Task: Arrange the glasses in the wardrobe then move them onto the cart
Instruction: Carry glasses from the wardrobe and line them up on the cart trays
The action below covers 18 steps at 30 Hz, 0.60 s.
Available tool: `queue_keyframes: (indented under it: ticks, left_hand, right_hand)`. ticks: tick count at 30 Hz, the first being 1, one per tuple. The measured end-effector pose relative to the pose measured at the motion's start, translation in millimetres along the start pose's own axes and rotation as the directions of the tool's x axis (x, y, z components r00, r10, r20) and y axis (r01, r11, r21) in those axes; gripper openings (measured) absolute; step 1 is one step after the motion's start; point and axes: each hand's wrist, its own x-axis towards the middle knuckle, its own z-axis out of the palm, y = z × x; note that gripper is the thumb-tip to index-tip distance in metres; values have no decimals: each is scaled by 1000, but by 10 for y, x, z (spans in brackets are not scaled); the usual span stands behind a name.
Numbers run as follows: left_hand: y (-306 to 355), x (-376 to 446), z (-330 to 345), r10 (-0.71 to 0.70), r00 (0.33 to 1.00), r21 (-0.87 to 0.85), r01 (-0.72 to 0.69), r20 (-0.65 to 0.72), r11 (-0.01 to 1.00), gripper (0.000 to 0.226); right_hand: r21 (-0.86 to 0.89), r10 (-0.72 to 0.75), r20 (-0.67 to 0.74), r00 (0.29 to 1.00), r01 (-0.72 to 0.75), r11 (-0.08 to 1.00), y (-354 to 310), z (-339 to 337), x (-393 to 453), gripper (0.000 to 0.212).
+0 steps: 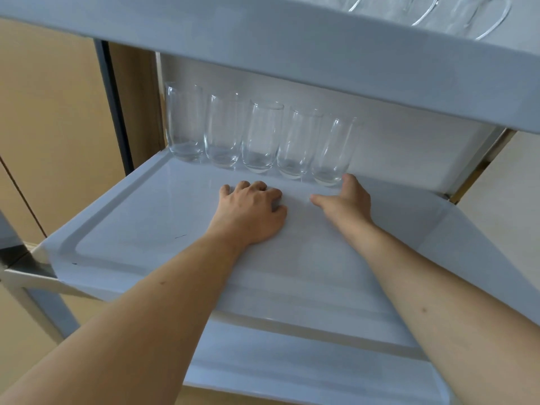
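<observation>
Two bare forearms enter from 6 o'clock, one from 7 and one from 5, each without sleeve, watch or glove. The left hand (251, 213) and right hand (346, 201) carry no rings. Small dark moles mark both forearms.

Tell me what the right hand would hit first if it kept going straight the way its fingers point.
The right hand points toward the back of the shelf. It would likely meet the rightmost glass first, which already stands just beyond its fingertips; the exact gap is unclear.
</observation>
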Motion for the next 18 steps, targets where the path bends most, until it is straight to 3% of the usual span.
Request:
queue_keyframes:
  ticks: [8, 13, 18]
  left_hand:
    - [62, -97, -163, 2, 1000, 32, -1, -19, 1000, 31]
    - [139, -415, -387, 9, 992, 41, -14, 122, 999, 43]
    - [274, -921, -799, -17, 976, 31, 11, 217, 999, 52]
  right_hand:
    - [-97, -113, 127, 985, 126, 987, -142, -96, -628, 72]
    - [-151, -165, 169, 972, 191, 970, -211, -293, -1147, 63]
    - [-272, -84, 318, 944, 175, 946, -319, -683, -1515, 69]
